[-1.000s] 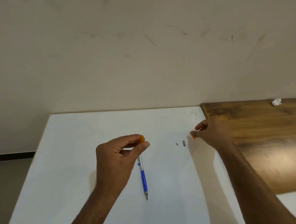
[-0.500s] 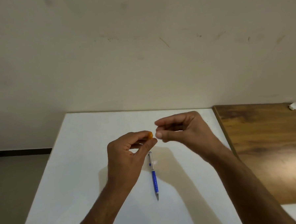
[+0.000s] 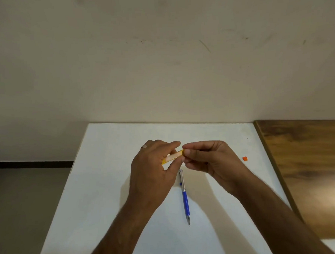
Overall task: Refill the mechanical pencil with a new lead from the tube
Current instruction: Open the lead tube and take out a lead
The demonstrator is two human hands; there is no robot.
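Observation:
A yellow-orange lead tube (image 3: 173, 156) is held above the white table (image 3: 107, 188), pinched in my left hand (image 3: 155, 170). My right hand (image 3: 205, 158) has its thumb and forefinger closed at the tube's right end; whether a lead is between them is too small to tell. The mechanical pencil (image 3: 184, 196), silver with a blue grip, lies on the table just below both hands, tip pointing toward me. A small orange cap (image 3: 245, 158) lies on the table to the right.
A wooden surface (image 3: 310, 168) adjoins the white table on the right. A plain wall rises behind the table's far edge. The floor drops away past the table's left edge.
My right hand left the orange cap on the table at the right and came to the left hand, now pinching the tube's end. The tube shows more of its length.

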